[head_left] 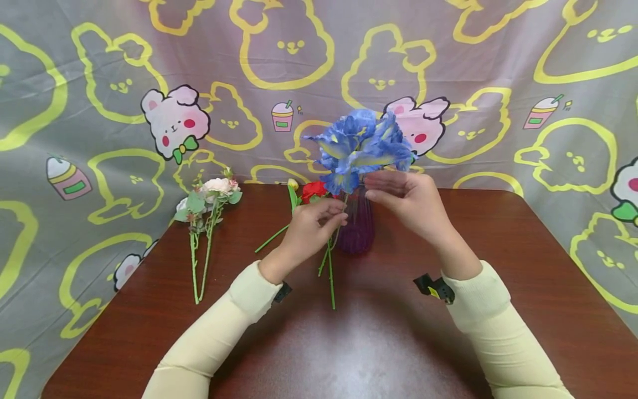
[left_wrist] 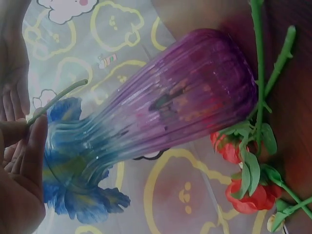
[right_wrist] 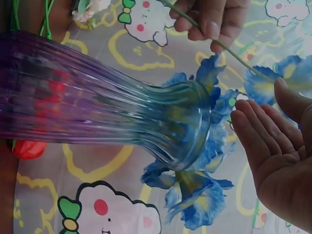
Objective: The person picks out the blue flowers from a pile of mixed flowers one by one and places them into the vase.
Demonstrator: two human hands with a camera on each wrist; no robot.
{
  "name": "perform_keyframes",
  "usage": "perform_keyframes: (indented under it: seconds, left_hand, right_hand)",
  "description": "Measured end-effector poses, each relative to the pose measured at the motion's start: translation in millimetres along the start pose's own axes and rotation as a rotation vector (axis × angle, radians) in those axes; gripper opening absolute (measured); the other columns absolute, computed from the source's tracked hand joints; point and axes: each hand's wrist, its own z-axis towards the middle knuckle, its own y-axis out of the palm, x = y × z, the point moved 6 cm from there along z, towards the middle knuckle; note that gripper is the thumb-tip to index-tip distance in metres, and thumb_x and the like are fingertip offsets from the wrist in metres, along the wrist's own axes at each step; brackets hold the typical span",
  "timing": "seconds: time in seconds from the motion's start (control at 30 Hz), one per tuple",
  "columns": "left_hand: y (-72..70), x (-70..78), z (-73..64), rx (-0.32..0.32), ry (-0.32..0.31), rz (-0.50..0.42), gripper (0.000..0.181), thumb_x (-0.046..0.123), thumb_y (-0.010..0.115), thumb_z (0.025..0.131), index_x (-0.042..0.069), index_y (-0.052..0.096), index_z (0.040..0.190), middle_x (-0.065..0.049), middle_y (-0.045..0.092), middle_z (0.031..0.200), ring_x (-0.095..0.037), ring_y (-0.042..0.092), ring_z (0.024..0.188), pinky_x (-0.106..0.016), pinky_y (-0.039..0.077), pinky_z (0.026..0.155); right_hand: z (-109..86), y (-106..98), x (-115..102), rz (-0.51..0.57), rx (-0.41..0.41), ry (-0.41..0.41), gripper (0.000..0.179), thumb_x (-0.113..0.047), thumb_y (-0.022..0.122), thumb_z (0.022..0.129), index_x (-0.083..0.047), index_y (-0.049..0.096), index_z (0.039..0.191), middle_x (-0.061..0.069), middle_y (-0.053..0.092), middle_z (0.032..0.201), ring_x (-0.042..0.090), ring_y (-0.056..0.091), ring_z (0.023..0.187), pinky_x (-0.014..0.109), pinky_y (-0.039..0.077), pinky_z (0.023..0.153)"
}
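Note:
My left hand [head_left: 310,228] pinches the thin green stem [right_wrist: 243,66] of a blue iris [head_left: 359,147]. In the left wrist view, the stem's cut end stands out beside the vase neck. My right hand [head_left: 413,204] is raised at the right, just under the blue petals, with its fingers fairly straight. In the right wrist view its thumb is by the stem just below a bloom; whether they touch, I cannot tell. A ribbed glass vase [left_wrist: 180,92], purple below and blue-green at the mouth, stands behind the hands. More blue petals [right_wrist: 195,200] show around its mouth.
Red flowers [left_wrist: 253,195] with green stems lie by the vase on the brown table [head_left: 473,233]. A yellowish bud [head_left: 293,184] on a stem lies beside them. At the left rest pale pink and white flowers [head_left: 217,187]. A patterned cloth [head_left: 209,55] hangs behind the table.

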Motion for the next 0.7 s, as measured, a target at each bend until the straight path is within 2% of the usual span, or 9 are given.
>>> perform_keyframes:
  seconds: [0.3,0.43,0.7]
  left_hand:
    - [14.4,6.1,2.1,-0.043,0.061,-0.023,0.011,-0.007,0.069,0.085,-0.007,0.066,0.096,-0.012,0.072,0.084,-0.016,0.071,0.074,-0.018,0.054,0.07]
    - [18.6,7.7,3.3,-0.043,0.087,-0.033,0.013,-0.007,0.071,0.084,-0.008,0.066,0.096,-0.014,0.072,0.085,-0.017,0.071,0.073,-0.018,0.053,0.071]
    - [25.3,9.9,5.1,-0.066,0.096,-0.063,0.014,-0.007,0.07,0.085,-0.009,0.066,0.098,-0.014,0.072,0.087,-0.017,0.071,0.074,-0.018,0.054,0.072]
  right_hand:
    - [-3.0,9.6,5.9,0.087,-0.047,0.015,0.025,-0.004,0.073,0.087,0.003,0.071,0.111,0.012,0.071,0.106,0.017,0.068,0.098,0.026,0.053,0.085]
    - [-4.1,10.0,9.5,0.138,-0.035,0.026,0.023,-0.003,0.072,0.088,0.005,0.071,0.109,0.014,0.071,0.104,0.016,0.069,0.097,0.027,0.053,0.085]
    - [-6.1,9.1,17.0,0.237,-0.003,0.049,0.021,-0.002,0.072,0.087,0.007,0.069,0.106,0.015,0.072,0.102,0.019,0.07,0.095,0.029,0.053,0.085]
